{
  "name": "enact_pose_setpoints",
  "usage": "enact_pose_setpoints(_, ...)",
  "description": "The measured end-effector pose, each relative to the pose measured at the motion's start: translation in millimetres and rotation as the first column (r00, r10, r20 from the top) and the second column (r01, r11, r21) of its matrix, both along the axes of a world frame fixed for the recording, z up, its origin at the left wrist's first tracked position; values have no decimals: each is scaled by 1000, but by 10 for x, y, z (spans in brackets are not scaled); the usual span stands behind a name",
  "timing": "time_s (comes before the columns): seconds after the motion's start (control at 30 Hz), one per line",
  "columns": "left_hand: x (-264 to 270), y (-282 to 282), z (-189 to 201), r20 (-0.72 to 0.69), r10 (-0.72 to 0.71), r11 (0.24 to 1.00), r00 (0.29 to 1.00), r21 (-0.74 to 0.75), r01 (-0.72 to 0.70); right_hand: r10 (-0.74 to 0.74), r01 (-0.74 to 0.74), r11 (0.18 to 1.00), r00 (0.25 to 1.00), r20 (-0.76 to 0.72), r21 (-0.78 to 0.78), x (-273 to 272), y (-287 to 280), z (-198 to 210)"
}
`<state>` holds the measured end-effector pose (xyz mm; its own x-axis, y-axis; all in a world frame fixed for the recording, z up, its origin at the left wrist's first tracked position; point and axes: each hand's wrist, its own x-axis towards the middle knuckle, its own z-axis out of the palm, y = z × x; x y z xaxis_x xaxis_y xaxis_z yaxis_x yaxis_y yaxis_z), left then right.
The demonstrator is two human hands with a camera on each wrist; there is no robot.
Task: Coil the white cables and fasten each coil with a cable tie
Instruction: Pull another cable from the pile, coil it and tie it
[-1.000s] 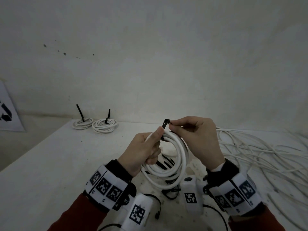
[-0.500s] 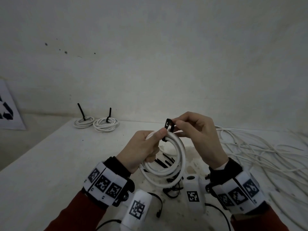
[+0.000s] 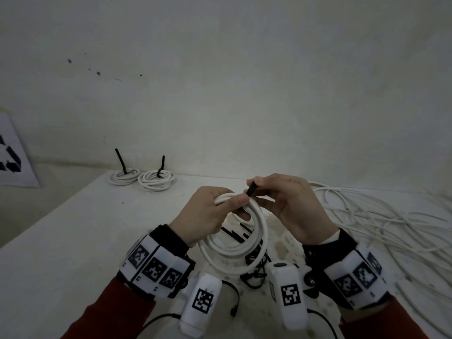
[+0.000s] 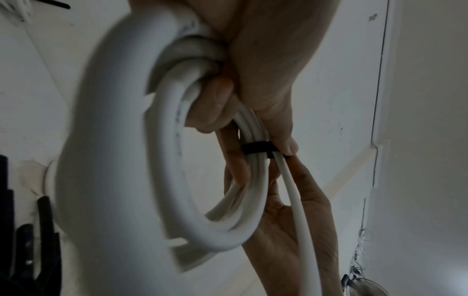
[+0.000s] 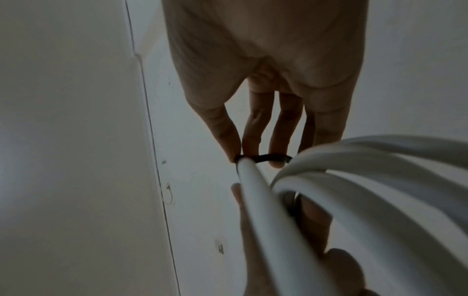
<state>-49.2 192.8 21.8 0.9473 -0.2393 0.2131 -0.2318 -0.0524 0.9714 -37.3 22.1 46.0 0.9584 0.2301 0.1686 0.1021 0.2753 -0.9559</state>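
Left hand [image 3: 204,214] grips round white coiled cable [image 3: 234,243], held upright above table | right hand [image 3: 288,204] pinches thin black plastic cable tie [image 3: 250,190] at coil's top | tail points up-right, right hand nearer to pull.

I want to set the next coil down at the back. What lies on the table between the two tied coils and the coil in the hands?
Head view: bare table between the tied coils and the held coil.
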Motion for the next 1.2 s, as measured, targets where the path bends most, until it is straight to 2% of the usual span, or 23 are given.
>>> enact_pose_setpoints(0.1, 5, 20, 5, 24, -14, 1000, 1000, 11, 13, 74, -70, 997, 994, -81, 43, 15, -12, 5)
enact_pose_setpoints(0.4, -34, 36, 64, 137, -34, 994, 990, 110, 18, 95, -68, 981, 985, -147, 179, 26, -11, -5)
enact_pose_setpoints(0.47, -50, 34, 79, 192, -30, 990, 981, 140, 3, 120, -84, 972, 980, -161, 218, 27, -5, -13)
enact_pose_setpoints(0.53, -22, 71, 67, 324, 10, 961, 946, 259, -99, 102, -66, 973, 983, -155, 219, 36, 1, -32)
enact_pose_setpoints(0.57, 8, 108, 50, 405, 35, 922, 914, 339, -186, 57, -32, 985, 987, -147, 168, 40, 10, -42)
enact_pose_setpoints(0.67, 99, 228, -2, 584, 56, 822, 810, 434, -369, -105, 81, 975, 988, -113, -205, 44, 43, -65)
enact_pose_setpoints(0.73, 140, 275, -23, 644, 44, 799, 764, 436, -413, -79, 32, 953, 986, -147, -300, 33, 66, -69)
enact_pose_setpoints(0.83, 173, 290, -52, 711, 18, 759, 703, 448, -472, 43, -87, 977, 974, -222, -194, -4, 88, -52)
enact_pose_setpoints(0.9, 179, 271, -72, 724, 25, 735, 689, 454, -504, 96, -125, 985, 968, -232, -115, -5, 81, -60)
enact_pose_setpoints(1.1, 146, 139, -110, 783, 173, 773, 597, 268, -575, 169, -188, 978, 969, -182, -92, -52, 45, -18)
enact_pose_setpoints(1.2, 120, 107, -91, 761, 207, 807, 615, 222, -546, 193, -213, 970, 968, -158, -121, -78, 27, 16)
